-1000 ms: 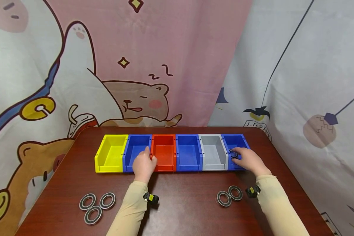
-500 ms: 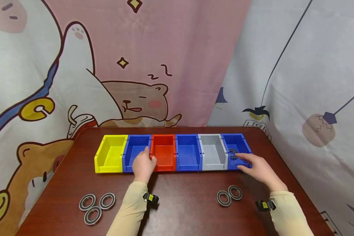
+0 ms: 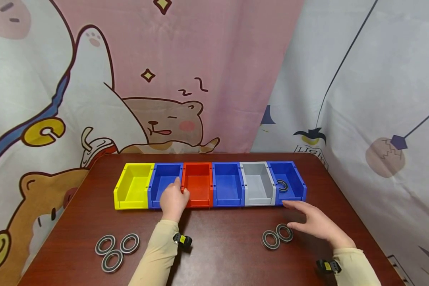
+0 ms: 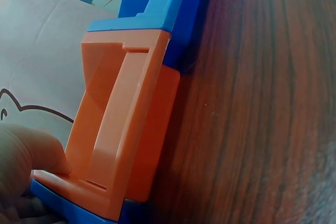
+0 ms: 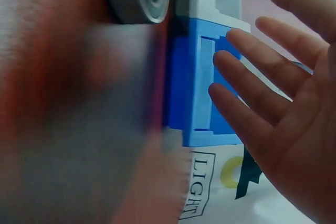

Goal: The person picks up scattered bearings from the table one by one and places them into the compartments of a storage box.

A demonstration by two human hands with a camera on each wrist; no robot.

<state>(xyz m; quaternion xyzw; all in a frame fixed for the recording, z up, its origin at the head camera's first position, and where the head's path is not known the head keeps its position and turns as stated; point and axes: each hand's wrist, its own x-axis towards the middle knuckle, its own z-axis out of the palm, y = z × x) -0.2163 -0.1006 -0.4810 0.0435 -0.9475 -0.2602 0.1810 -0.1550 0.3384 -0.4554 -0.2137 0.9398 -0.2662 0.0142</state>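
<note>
Silvery bearings (image 3: 277, 240), two flat rings, lie near the right hand (image 3: 318, 222).

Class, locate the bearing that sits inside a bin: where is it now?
In the head view, the bearing lies in the rightmost blue bin, near its left wall, beside the grey bin.
</note>
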